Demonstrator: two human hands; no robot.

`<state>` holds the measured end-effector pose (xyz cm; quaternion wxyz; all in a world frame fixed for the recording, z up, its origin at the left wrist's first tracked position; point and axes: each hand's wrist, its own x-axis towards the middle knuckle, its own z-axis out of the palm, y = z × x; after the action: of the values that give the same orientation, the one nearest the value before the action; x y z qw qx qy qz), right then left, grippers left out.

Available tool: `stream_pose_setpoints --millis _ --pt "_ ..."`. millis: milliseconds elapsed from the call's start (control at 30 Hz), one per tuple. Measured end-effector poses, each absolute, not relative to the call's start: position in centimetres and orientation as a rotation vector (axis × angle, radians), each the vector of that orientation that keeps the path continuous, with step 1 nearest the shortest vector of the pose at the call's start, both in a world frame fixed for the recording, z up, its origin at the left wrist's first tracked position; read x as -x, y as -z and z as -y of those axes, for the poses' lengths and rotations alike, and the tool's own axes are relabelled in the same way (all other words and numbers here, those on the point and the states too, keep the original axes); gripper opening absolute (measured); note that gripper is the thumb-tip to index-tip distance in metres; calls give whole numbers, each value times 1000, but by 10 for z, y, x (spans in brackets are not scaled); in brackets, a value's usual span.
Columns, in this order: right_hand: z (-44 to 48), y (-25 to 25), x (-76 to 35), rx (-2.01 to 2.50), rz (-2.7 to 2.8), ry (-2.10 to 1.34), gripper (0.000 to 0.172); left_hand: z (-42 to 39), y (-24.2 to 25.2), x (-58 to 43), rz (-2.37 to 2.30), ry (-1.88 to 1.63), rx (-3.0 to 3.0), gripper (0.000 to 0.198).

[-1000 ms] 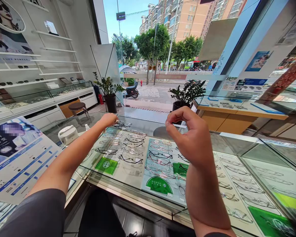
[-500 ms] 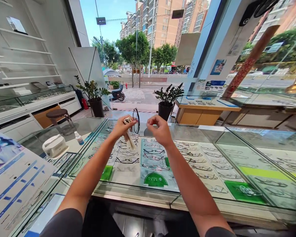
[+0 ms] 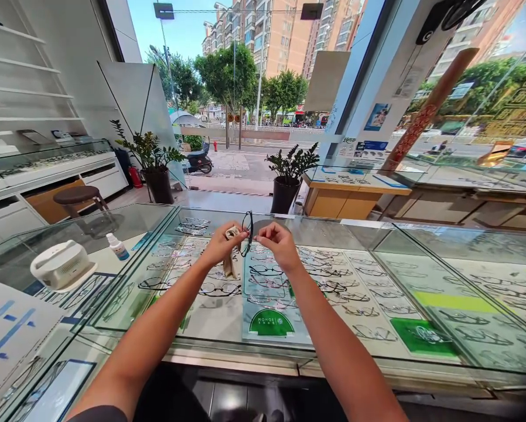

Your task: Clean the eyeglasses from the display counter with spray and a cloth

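Observation:
My left hand point(image 3: 222, 245) is closed on a pair of dark-framed eyeglasses point(image 3: 248, 234), held upright and edge-on to me above the glass counter. A crumpled beige cloth point(image 3: 230, 266) is also in that hand and hangs below the fingers. My right hand point(image 3: 279, 245) is closed in a pinch, with its fingertips right beside the lenses. Whether it grips the frame or some small thing cannot be made out. Under both hands, rows of eyeglasses point(image 3: 266, 271) lie inside the glass display case point(image 3: 193, 346).
A white device point(image 3: 63, 264) and a small spray bottle point(image 3: 117, 247) stand on the counter to the left. A printed board point(image 3: 8, 334) is at the lower left. Potted plants point(image 3: 286, 193) and a brown stool point(image 3: 81, 199) stand beyond the counter.
My right hand has come in from the right, up to the eyeglasses. The eyeglasses and my left hand sit slightly lower in view, and the camera has turned a little.

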<state>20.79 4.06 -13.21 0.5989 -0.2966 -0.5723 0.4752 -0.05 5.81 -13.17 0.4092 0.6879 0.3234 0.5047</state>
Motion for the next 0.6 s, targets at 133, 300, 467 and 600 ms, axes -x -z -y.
stream_pose_setpoints --millis 133,300,467,600 --pt "-42 135 -211 692 1338 -1099 46 -64 138 2 -802 -1256 -1732 45" --pt "-41 134 -212 729 1379 -1053 48 -61 137 2 -809 -1261 -1825 42" --pt "-42 136 -209 730 1392 -1055 50 -58 135 0 -860 -1280 -1853 43" --pt "-43 138 -210 737 1406 -1052 50 -59 134 -1 -880 -1283 -1853 43"
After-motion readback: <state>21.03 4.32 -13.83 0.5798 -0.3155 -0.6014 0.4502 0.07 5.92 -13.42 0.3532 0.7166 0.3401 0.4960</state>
